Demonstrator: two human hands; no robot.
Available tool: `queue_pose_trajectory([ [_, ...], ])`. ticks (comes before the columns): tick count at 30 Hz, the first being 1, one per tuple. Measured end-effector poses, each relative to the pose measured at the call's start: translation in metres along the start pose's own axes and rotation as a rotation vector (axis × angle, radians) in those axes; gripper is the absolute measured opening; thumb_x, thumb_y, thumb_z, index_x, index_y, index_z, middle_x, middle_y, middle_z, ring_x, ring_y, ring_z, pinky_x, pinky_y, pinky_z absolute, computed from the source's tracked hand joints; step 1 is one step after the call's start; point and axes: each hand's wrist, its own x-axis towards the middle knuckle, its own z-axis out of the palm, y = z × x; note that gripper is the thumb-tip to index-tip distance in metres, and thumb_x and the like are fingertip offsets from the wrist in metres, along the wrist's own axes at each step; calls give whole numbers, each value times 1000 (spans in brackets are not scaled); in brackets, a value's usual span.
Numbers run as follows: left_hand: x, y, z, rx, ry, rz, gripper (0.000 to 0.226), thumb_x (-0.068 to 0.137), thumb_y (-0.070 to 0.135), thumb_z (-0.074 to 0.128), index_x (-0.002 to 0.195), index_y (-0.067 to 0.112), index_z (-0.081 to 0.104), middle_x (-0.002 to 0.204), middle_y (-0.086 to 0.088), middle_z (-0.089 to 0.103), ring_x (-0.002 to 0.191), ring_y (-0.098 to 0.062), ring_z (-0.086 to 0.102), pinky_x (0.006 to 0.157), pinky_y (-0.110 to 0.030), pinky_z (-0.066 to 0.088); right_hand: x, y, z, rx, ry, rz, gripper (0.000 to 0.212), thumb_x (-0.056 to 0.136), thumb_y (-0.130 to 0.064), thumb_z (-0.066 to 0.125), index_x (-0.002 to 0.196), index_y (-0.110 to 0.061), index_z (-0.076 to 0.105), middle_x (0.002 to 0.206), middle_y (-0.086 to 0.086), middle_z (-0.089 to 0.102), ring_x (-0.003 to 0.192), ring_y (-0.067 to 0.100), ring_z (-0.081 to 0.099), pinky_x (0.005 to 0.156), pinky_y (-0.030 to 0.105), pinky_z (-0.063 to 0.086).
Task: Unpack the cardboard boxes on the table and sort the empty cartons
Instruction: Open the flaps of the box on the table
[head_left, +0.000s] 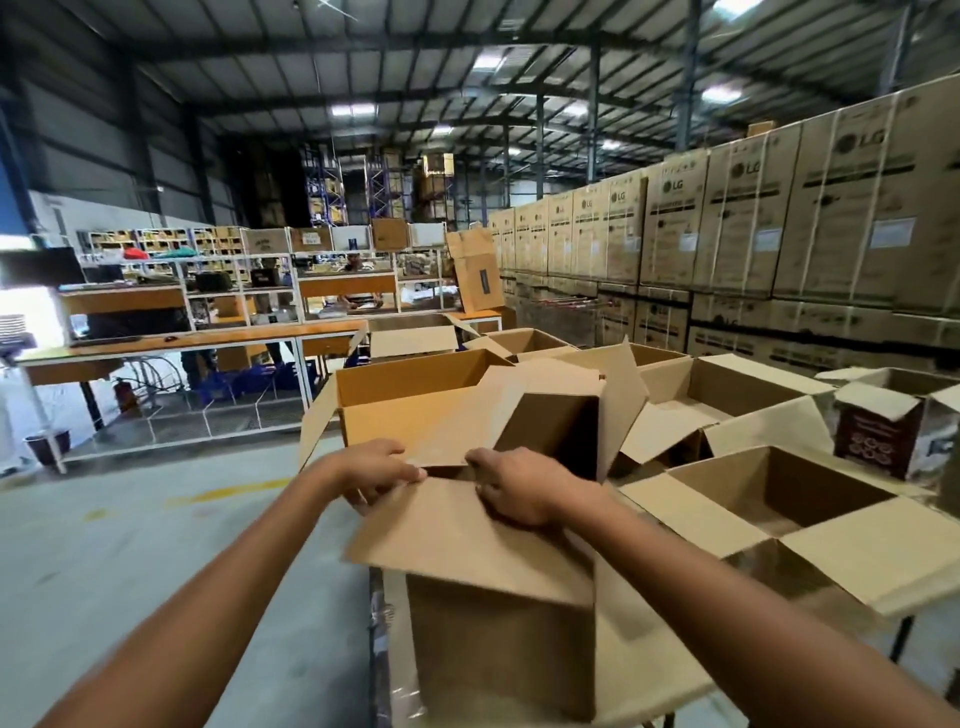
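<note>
Both bare forearms reach forward from the lower corners, converging toward centre. Left hand (376, 470): palm down, fingers curled, fingertips pinched closed on a cardboard flap (467, 535) edge. Right hand (511, 486): knuckles up, wrist slightly bent, fingers folded down over the same edge, thumb hidden. Hands near each other, not touching.

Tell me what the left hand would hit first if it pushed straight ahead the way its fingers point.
The left hand points right, toward the right hand, across the near carton's flap. It would probably meet the right hand's fingertips first; a small gap separates them, though depth is hard to judge.
</note>
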Motion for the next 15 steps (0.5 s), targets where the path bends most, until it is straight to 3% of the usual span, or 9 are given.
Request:
queue_pose_trajectory([
  [4,6,11,29,338,284,135,72,89,66,53,142,18,44,139,-10,51,119,-26,53,93,-38,48,-1,2,30,-40,130,16,56,102,-50,31,154,-34,19,121,19,65,107,38,63,89,45,51],
  [8,10,27,50,312,500,219,35,95,49,52,112,18,60,109,-5,66,89,-18,56,73,-34,48,-7,11,24,-78,182,15,61,104,-51,29,157,-31,8,112,19,67,100,37,65,83,43,50],
  [11,13,34,61,317,648,252,24,98,34,52,110,14,60,105,-6,68,87,-20,59,73,-34,51,-15,28,14,-76,240,0,68,104,-46,33,158,-32,-7,101,16,69,89,33,66,76,39,47],
  [15,14,42,77,190,777,268,29,103,35,45,115,13,59,97,-6,70,82,-23,65,64,-34,52,-26,50,13,-94,306,-25,77,102,-48,36,154,-37,-19,89,11,70,77,28,66,74,39,52],
])
